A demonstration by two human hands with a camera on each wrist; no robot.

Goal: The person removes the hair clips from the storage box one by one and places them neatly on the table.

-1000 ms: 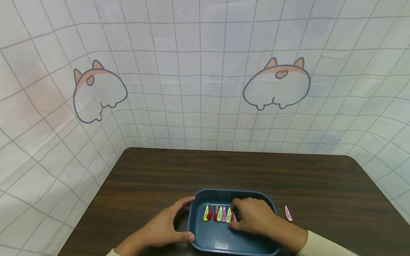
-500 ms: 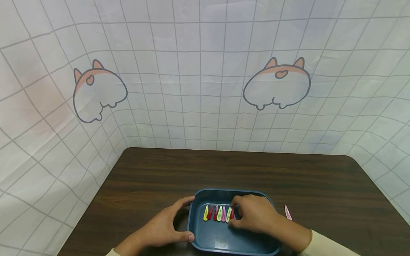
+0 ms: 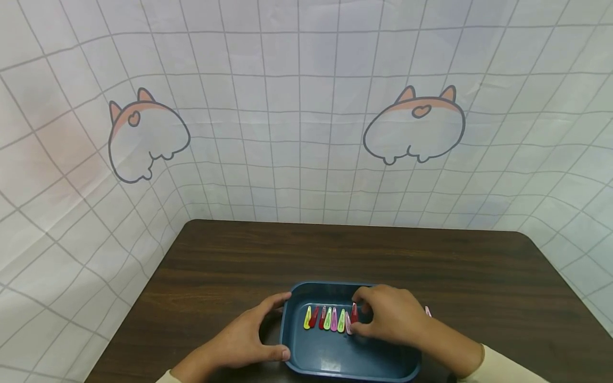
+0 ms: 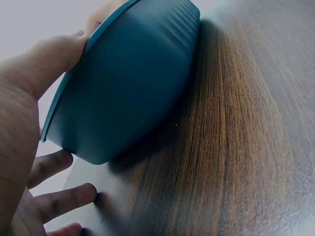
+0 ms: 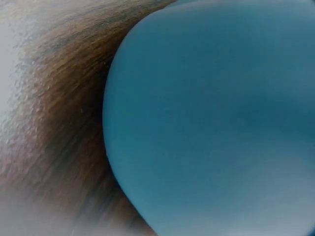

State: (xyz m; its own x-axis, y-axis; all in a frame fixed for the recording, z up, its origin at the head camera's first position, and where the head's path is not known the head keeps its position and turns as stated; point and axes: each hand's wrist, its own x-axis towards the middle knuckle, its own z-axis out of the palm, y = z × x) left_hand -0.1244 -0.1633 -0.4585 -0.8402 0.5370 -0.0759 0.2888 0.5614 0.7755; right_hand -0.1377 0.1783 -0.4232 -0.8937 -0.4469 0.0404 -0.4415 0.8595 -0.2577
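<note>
A dark blue tray (image 3: 292,367) sits at the near edge of the brown table (image 3: 335,255). Inside it, a row of hair clips (image 3: 328,318) in yellow, red, green and pink lies side by side. My left hand (image 3: 280,325) grips the tray's left rim, thumb on the near corner and forefinger on the far corner; the left wrist view shows the thumb (image 4: 44,59) on the rim above the tray's outer wall (image 4: 133,88). My right hand (image 3: 359,315) is inside the tray at the row's right end, pinching a red clip (image 3: 354,311) between forefinger and thumb.
A pink clip (image 3: 428,310) lies on the table just right of the tray, mostly hidden behind my right hand. A white grid-patterned cloth (image 3: 297,133) with cartoon animals walls in the table at the back and sides. The right wrist view shows only blurred tray (image 5: 211,123) and wood (image 5: 59,98).
My right hand has shifted a little right and away from me at the row's right end, and the red clip now stands apart between its fingertips. The left hand has not moved.
</note>
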